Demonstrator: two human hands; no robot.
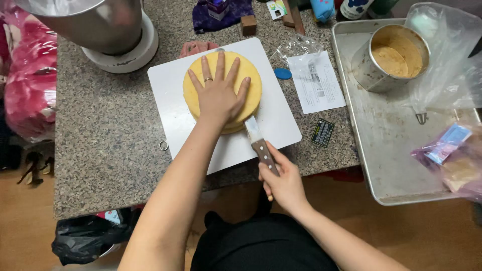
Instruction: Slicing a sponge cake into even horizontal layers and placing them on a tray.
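Closest to the camera, the right hand (284, 181) was clamped around the wooden handle of a knife (261, 146), whose long axis ran up and slightly left, the blade entering the near-right side of the round yellow cake (249, 83). Over the cake, on the white board (170, 95), the left hand (219, 90) lay flat, fingers spread.

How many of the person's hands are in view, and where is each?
2. The left hand lies flat, fingers spread, on top of the round yellow cake. The right hand grips the wooden handle of the knife, whose blade enters the cake's side.
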